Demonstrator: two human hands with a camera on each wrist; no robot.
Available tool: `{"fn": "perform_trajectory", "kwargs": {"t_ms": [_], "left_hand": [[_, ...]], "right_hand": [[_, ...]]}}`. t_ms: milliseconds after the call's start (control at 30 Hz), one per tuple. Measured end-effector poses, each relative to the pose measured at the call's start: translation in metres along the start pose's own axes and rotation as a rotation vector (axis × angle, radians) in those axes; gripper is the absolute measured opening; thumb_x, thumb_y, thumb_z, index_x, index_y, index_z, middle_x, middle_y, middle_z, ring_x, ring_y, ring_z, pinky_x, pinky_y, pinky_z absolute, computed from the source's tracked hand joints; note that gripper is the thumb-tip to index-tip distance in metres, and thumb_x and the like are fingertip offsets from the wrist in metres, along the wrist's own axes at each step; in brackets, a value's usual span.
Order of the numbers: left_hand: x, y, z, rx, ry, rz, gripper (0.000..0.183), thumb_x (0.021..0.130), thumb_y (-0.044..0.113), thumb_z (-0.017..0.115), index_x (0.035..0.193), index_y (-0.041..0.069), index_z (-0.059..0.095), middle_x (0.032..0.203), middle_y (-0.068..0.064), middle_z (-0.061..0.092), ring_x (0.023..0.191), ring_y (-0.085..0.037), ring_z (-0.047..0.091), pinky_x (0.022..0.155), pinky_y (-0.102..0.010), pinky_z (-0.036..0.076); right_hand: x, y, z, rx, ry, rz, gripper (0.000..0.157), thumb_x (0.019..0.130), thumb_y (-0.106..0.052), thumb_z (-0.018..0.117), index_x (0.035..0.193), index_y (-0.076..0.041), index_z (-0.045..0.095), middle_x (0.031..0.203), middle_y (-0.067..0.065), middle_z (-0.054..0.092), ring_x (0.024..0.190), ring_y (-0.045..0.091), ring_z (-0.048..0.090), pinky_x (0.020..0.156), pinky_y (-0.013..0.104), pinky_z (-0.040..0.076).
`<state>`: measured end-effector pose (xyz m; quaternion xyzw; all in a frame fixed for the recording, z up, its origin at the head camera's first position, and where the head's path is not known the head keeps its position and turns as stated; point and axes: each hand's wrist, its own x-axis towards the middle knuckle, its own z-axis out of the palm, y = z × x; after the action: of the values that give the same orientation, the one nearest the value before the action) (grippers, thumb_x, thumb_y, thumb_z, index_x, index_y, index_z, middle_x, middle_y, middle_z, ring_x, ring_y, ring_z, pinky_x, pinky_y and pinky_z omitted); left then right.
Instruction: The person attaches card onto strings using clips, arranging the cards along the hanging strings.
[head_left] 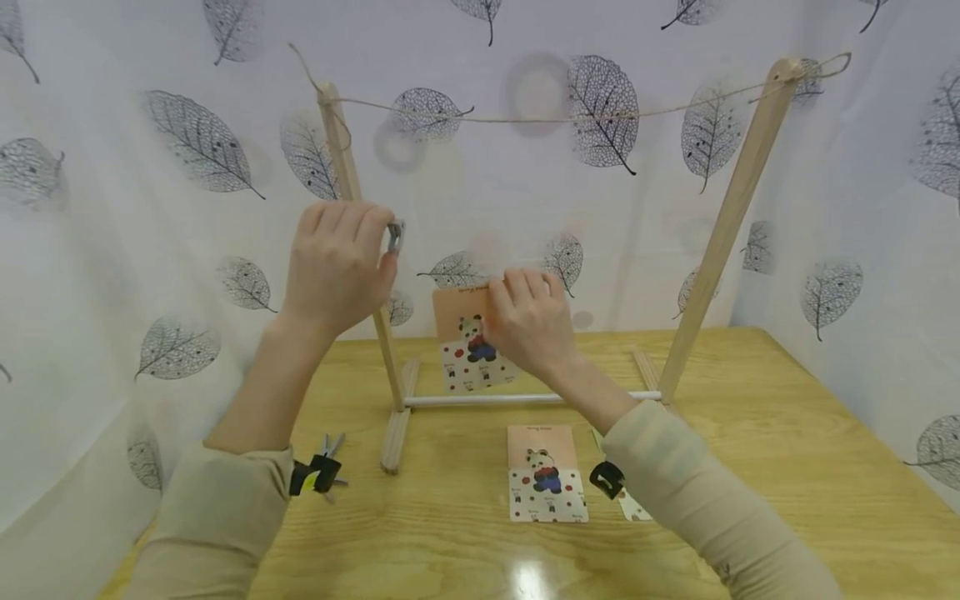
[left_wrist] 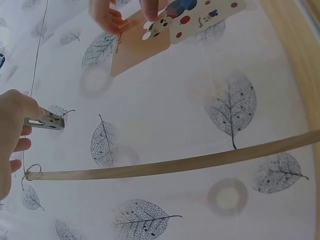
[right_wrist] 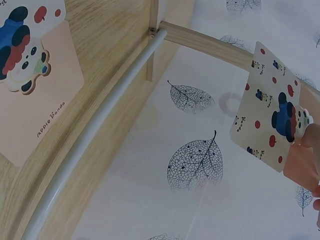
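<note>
A peach-and-white rectangular paper card printed with a panda (head_left: pixel 470 346) hangs in the air from the pinching fingers of the right hand (head_left: pixel 531 321), while the left hand (head_left: pixel 337 271), raised higher, grips a small silvery metal clip (head_left: pixel 395 237). Above both hands, a thin beige twine (head_left: pixel 525 121) spans two pale wooden posts (head_left: pixel 727 225), joined low down by a white round rod (head_left: pixel 487 400). A matching card (head_left: pixel 547 475) lies nearer on the yellowish wood-grain table (head_left: pixel 450 500).

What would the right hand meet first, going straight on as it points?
Probably the string above the right hand; depth is unclear, so the patterned curtain behind might come first.
</note>
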<state>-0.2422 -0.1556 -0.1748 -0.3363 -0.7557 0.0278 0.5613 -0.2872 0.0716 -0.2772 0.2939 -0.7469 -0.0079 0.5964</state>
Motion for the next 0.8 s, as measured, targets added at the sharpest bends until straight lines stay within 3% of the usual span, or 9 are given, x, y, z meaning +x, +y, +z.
{"fn": "perform_trajectory", "kwargs": {"t_ms": [467, 800], "left_hand": [[0.024, -0.012, -0.006, 0.005, 0.033, 0.019, 0.020, 0.077, 0.005, 0.058, 0.094, -0.002, 0.051, 0.083, -0.019, 0.057, 0.078, -0.037, 0.050, 0.072, -0.045, 0.038], [0.034, -0.018, -0.013, 0.027, 0.024, 0.015, 0.021, 0.077, 0.005, 0.059, 0.095, -0.002, 0.052, 0.084, -0.020, 0.058, 0.080, -0.038, 0.052, 0.072, -0.045, 0.038]], "right_hand": [[0.014, 0.015, 0.000, -0.020, 0.011, -0.075, 0.029, 0.079, -0.023, 0.054, 0.096, -0.001, 0.060, 0.087, 0.014, 0.062, 0.077, 0.030, 0.056, 0.070, 0.042, 0.041], [0.019, 0.020, 0.003, -0.053, 0.020, -0.093, 0.025, 0.078, -0.021, 0.051, 0.093, -0.003, 0.058, 0.085, 0.013, 0.060, 0.075, 0.029, 0.055, 0.067, 0.042, 0.039]]}}
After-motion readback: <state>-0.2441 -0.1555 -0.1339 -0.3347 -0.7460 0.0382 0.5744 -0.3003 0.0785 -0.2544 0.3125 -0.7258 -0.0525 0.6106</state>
